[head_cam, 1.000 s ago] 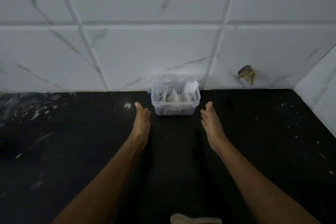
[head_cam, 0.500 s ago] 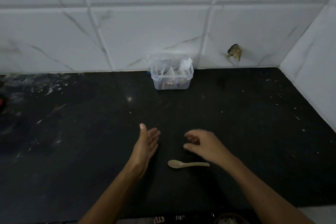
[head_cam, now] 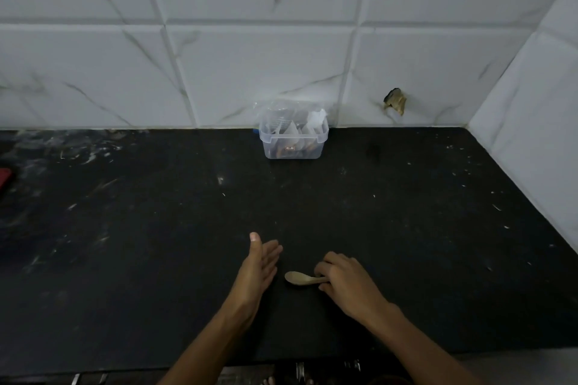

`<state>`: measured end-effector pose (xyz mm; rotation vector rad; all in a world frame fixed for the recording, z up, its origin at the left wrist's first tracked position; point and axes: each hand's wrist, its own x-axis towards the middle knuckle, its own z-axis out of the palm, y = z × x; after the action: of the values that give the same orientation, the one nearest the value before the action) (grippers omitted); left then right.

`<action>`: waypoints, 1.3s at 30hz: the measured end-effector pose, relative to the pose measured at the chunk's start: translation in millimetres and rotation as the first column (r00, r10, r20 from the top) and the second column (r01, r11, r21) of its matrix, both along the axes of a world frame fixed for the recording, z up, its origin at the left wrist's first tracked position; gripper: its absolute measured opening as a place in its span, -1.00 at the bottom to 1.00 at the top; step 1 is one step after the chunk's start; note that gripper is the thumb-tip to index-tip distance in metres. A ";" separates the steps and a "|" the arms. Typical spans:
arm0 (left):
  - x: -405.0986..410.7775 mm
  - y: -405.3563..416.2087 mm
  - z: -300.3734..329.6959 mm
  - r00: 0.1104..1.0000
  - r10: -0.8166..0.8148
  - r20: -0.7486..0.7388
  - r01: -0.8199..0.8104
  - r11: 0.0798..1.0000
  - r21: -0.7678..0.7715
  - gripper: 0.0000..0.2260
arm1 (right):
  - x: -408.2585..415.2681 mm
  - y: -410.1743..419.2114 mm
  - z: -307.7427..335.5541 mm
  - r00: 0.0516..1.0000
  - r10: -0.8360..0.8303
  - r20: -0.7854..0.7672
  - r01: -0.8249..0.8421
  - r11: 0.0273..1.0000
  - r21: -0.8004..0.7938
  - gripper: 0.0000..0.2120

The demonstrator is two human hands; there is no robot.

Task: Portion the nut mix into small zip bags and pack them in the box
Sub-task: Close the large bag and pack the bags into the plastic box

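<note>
Against the wall, box, well beyond both hands, right hand gripping spoon

Both bare forearms reach forward from the bottom edge and angle toward each other. The left hand stands on its edge, palm facing right, thumb up and fingers straight and together. The right hand is palm down with its knuckles up, its fingers curled, pinching the handle of a spoon beneath them.
</note>
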<state>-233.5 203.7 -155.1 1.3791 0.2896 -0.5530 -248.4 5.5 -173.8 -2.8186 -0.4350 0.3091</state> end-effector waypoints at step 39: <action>232.4 -24.0 -11.4 0.976 0.194 0.096 -0.197 0.980 0.022 -0.32 | 268.6 6.6 -3.5 0.961 -0.209 0.181 0.185 0.973 0.140 -0.93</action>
<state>-1.1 179.7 -166.5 1.3850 0.3547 -0.3212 20.2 12.1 -177.3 -2.7527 -0.2005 -0.0351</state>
